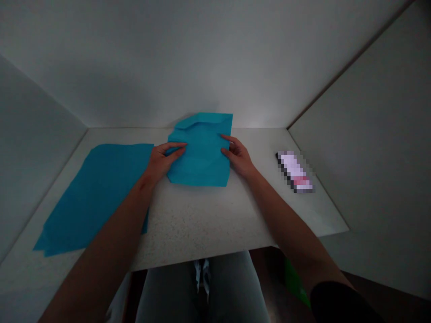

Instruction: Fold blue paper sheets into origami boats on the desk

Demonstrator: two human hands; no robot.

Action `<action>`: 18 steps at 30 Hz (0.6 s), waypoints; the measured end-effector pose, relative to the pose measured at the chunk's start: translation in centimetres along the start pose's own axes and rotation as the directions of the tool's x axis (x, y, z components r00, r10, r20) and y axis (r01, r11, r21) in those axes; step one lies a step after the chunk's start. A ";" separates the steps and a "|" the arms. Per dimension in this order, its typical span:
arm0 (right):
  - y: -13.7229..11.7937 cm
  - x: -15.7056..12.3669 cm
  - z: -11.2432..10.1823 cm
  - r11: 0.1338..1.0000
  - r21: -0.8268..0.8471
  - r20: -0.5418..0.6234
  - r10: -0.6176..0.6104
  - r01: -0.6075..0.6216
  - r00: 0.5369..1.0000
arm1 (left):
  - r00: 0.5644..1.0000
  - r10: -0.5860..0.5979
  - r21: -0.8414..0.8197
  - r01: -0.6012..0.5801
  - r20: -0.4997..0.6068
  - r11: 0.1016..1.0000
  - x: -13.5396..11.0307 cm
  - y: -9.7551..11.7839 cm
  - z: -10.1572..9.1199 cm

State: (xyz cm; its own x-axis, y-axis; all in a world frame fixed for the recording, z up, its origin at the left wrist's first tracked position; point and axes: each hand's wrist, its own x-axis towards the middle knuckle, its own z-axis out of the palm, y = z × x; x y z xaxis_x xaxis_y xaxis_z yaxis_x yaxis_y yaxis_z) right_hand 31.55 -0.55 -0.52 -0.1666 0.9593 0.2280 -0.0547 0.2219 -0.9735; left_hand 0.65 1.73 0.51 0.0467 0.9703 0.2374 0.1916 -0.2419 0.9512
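A blue sheet of paper (204, 154) with crosswise creases is held up off the table in front of me, its top edge bent near the back wall. My left hand (164, 158) pinches its left edge, thumb and forefinger on the near face. At the right edge my right hand (238, 154) grips it the same way, with the other fingers behind the sheet. Left of my left hand lies a stack of larger blue sheets (101, 188), partly covered by my left forearm.
A phone (294, 171), blurred out, lies at the right of the pale table (202, 220). White walls (188, 58) enclose the table at the back and both sides. My legs are below its front edge, and something green (294, 282) is on the lower right.
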 end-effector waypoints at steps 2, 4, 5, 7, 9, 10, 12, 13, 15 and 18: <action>0.2 0.6 -0.5 0.997 -0.071 -0.058 -0.033 0.029 0.998 | 0.998 -0.004 -0.012 0.004 -0.063 1.000 0.3 -0.4 0.0; 0.4 0.9 -0.8 0.991 -0.127 -0.111 -0.048 0.034 0.993 | 0.997 -0.008 -0.049 0.004 -0.082 0.999 0.5 -0.6 0.0; 0.6 1.0 -0.9 0.990 -0.135 -0.133 -0.051 0.033 0.990 | 0.997 -0.007 -0.079 0.001 -0.076 0.997 0.5 -0.6 0.0; 0.7 1.0 -1.0 0.993 -0.112 -0.171 -0.049 0.030 0.984 | 0.999 0.002 -0.146 -0.010 -0.051 0.989 0.6 -0.6 0.1; 0.6 0.9 -0.9 0.997 -0.072 -0.190 -0.037 0.024 0.981 | 0.999 0.013 -0.189 -0.020 -0.035 0.982 0.6 -0.4 0.2; 0.5 0.8 -0.8 0.998 -0.059 -0.186 -0.033 0.022 0.982 | 0.999 0.018 -0.196 -0.024 -0.035 0.980 0.6 -0.3 0.2; 0.0 0.5 -0.8 0.997 -0.076 -0.153 -0.034 0.022 0.988 | 0.998 0.030 -0.183 -0.039 -0.051 0.982 0.5 0.2 0.4; -0.3 0.4 -0.8 0.993 -0.117 -0.128 -0.036 0.021 0.991 | 0.997 0.042 -0.164 -0.052 -0.066 0.985 0.4 0.5 0.4; -0.9 0.1 -1.0 0.965 -0.262 -0.087 -0.042 0.018 0.995 | 0.992 0.079 -0.088 -0.088 -0.100 0.992 0.1 1.0 0.5; -1.8 0.0 -1.2 0.880 -0.472 -0.106 -0.113 0.050 0.988 | 0.973 0.150 0.093 -0.135 -0.174 0.986 -0.2 1.8 0.3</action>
State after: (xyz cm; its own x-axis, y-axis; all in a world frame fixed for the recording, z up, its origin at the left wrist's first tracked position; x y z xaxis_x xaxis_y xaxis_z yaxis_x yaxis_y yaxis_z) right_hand 32.79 -0.74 1.23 -0.0543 0.9411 0.3339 0.4083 0.3261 -0.8526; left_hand 1.22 1.10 2.07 -0.0965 0.9079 0.4079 0.2740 -0.3698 0.8878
